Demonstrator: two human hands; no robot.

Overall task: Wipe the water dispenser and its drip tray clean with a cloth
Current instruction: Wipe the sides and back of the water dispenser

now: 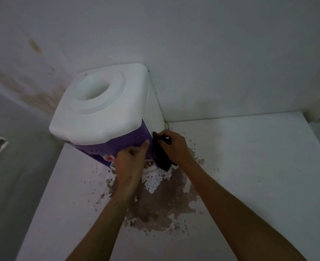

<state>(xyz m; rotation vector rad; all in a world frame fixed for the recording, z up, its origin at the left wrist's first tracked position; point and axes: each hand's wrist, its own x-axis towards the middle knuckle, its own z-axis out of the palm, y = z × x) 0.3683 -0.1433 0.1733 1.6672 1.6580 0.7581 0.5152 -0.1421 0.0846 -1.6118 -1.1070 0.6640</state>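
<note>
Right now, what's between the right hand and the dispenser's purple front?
In the head view, a dark cloth: the right hand presses it against the purple front corner of the water dispenser.

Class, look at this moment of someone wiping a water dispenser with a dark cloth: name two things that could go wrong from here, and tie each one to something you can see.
1. The water dispenser looks tilted, with the left hand braced on its purple front; a hard push from the right hand with the cloth might tip or slide it.
2. The counter has a brown, flaking patch just below; the hanging cloth could pick up grit and smear it onto the dispenser.
</note>
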